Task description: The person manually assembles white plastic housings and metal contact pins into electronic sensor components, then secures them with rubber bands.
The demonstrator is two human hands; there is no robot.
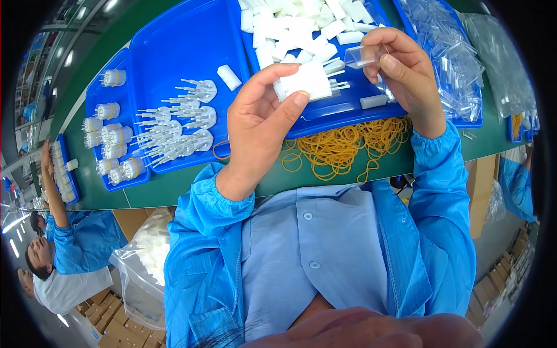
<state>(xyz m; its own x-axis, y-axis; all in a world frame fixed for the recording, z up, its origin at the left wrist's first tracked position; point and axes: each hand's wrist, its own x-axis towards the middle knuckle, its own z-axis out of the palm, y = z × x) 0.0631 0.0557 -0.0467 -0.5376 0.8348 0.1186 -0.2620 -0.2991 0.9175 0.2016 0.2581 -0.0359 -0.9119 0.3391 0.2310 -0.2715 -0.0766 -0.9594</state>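
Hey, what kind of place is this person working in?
Most likely a factory assembly line. Blue trays on a green bench hold many identical white plastic parts, beside a pile of yellow rubber bands. The left hand holds a white part, and another worker sits nearby.

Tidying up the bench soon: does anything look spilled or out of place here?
Yes: yellow rubber bands lie in a loose tangle on the green table, partly under a blue tray, not in any container.

Yellow rubber bands lie heaped on my green table, beside blue trays and clear plastic bags.
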